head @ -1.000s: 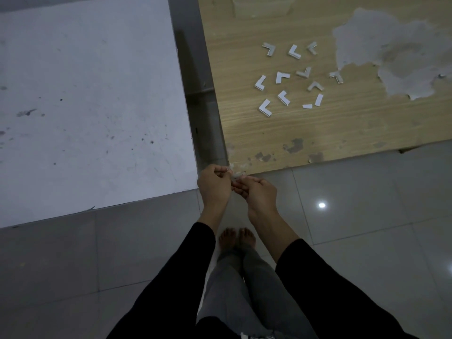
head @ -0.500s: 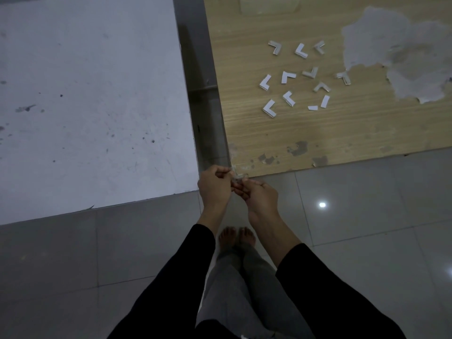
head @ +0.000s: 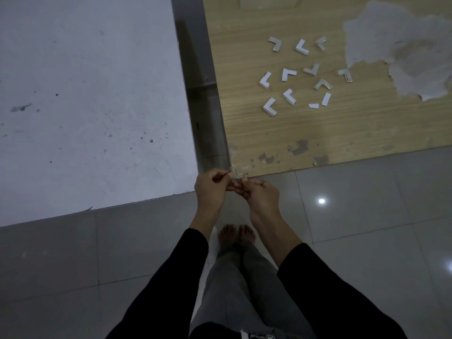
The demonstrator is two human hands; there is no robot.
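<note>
While my left hand (head: pixel 211 187) pinches one end of an L-piece (head: pixel 238 176) and my right hand (head: pixel 263 196) the other, I hold it just off the tabletop's (head: pixel 342 133) near left corner. About a dozen L-pieces (head: pixel 267 105) lie mid-tabletop, done I judge; this one isn't.

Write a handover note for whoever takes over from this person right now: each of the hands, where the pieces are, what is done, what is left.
Left hand: pinches one end of a small L-shaped piece.
Right hand: pinches the same piece from the other side, in the air in front of the near corner of the wooden table.
Done, it seems: about ten finished L-pieces lie spread on the wooden table, with two short flat strips beside them.
Left: finish the held piece (what the fingers do to it is too small to tell), then probably lay it with the others.
</note>
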